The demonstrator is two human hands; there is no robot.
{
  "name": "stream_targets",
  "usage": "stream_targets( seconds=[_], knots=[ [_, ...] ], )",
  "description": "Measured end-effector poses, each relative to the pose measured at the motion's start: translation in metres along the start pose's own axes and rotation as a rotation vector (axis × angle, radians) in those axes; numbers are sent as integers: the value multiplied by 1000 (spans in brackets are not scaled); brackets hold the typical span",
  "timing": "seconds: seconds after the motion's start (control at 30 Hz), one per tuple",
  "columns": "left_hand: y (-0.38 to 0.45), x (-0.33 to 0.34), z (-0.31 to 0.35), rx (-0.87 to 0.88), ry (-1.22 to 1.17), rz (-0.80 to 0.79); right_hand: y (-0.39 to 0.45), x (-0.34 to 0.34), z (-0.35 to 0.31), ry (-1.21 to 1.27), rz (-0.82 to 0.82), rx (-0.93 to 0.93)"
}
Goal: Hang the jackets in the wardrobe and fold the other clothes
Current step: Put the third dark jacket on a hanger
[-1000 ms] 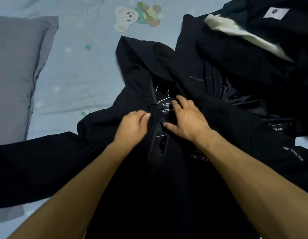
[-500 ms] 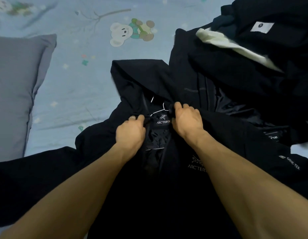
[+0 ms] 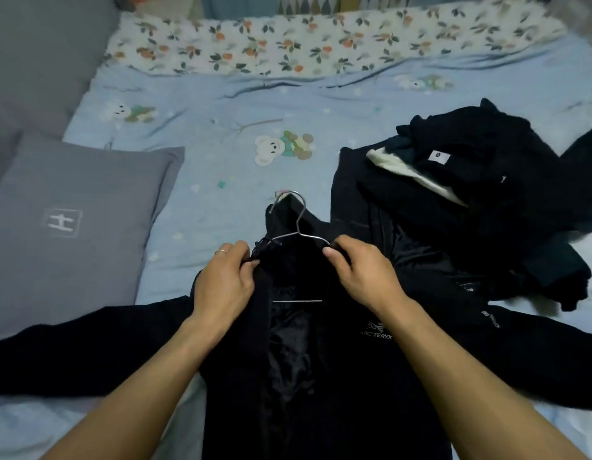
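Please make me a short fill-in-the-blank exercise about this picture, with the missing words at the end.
1. Both hands, left hand and right hand, grip the black jacket at its ____.
2. A ____ hanger sits inside the jacket.
3. The grey pillow lies on the person's ____ side.
4. A ring is on the ____ hand.

Missing words: collar; metal; left; left

The jacket (image 3: 321,360) now hangs raised off the bed (image 3: 205,180) at its collar, where a second ago it lay flat. The wire hanger (image 3: 296,227), earlier mostly buried under the collar, now shows its hook and both shoulders above the jacket. The left hand (image 3: 224,280) and right hand (image 3: 361,273), before close together at the jacket's neck, now sit apart, each pinching one side of the collar over a hanger shoulder. The hood no longer spreads across the bed beyond the jacket.
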State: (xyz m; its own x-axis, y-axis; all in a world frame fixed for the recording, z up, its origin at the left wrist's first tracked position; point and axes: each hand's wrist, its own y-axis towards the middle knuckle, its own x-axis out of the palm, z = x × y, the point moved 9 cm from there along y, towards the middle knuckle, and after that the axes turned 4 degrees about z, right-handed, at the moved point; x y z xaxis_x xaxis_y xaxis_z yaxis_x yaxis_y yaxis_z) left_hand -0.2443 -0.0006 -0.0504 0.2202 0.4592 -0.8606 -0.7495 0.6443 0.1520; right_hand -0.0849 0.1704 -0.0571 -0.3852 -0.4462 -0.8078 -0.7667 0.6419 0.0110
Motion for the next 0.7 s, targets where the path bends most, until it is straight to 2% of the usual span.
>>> stream_targets(
  seconds=[0.17, 0.3, 0.43, 0.57, 0.7],
  knots=[
    [-32, -71, 29, -52, -122, 81, -40, -52, -55, -10, -24, 48],
    [-65, -114, 46, -115, -262, 123, -88, -92, -90, 44, 66, 99],
    [-72, -174, 81, 14, -364, 156, -124, -154, -121, 107, 210, 138],
    [-52, -224, 116, 60, -466, 235, -133, -188, -143, 107, 232, 132],
    [-59, -283, 172, 193, -653, 321, -145, -226, -174, 130, 315, 88]
  ],
)
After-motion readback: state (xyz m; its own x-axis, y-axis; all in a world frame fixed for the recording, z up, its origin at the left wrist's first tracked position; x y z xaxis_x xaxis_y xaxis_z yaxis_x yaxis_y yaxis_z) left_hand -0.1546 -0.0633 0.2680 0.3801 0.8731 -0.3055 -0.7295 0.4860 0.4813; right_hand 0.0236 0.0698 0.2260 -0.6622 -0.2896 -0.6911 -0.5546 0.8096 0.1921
